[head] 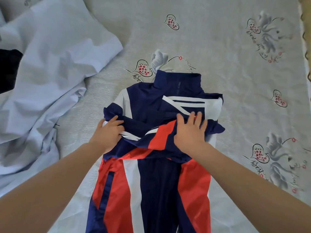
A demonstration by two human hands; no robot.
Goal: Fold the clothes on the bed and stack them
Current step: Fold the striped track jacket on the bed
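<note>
We see one jacket (156, 148), navy with red and white panels, lying in the middle of the bed (235, 64). Its long axis runs from the near edge towards the far edge, and the collar points to the far edge. Both sleeves are folded across the chest. Our two hands are on it. Our left hand (107, 133) has its fingers curled round the bunched sleeve fabric at the jacket's left side and grips it. Our right hand (190, 132) lies flat with fingers spread and straight, pressing the folded sleeve down on the chest. One pale blue garment (50, 73) lies crumpled towards the bed's left edge, with a dark item (8, 68) beside it.
</note>
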